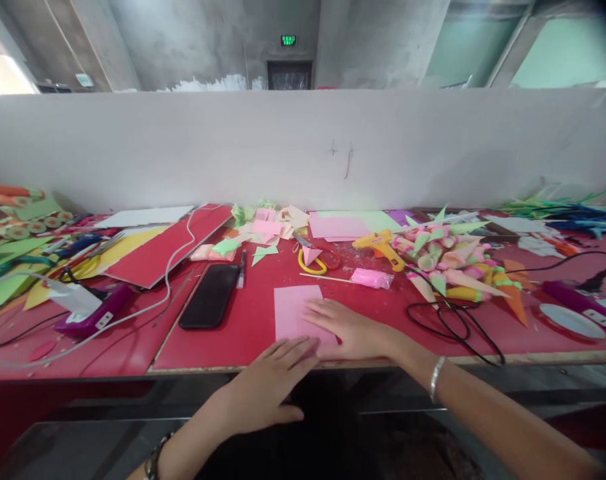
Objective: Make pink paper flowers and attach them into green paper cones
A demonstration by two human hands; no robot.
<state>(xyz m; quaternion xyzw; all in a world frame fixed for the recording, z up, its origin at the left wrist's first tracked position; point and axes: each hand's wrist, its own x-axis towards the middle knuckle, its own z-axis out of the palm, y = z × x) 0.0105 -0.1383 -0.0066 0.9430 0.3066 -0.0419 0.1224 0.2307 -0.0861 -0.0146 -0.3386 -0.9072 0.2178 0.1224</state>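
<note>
Currently, a pink sheet (295, 303) is spread on the red counter (207, 350), near its front edge, under the fingers of both hands. By the right hand (350, 330), opened flat with palm down, the sheet's right part is covered and pressed; slipping is presumably prevented this way. The left hand (270, 380) is also open, its fingers extended over the lower edge and its thumb held apart; nothing is seen gripped by either. Whether that lower edge is folded cannot be told, as it is masked by fingers. The near position probably allows even pressure from above.

Left of the hands, a black phone (210, 297) is laid flat, with a pen (242, 268) beside it; farther left, a white cable (167, 275) is trailed across the surface. Beyond the hands, scissors (337, 258) are partly covered by a paper triangle (311, 256), with a thin stick (325, 277) and a pink packet (371, 278) nearer. Right of these, a yellow glue gun (393, 256) is set against heaped paper cones (443, 257). Rightward movement of the right forearm appears most restricted by the looped black cord (504, 358); outward reach is limited by the scissors and stick.
</note>
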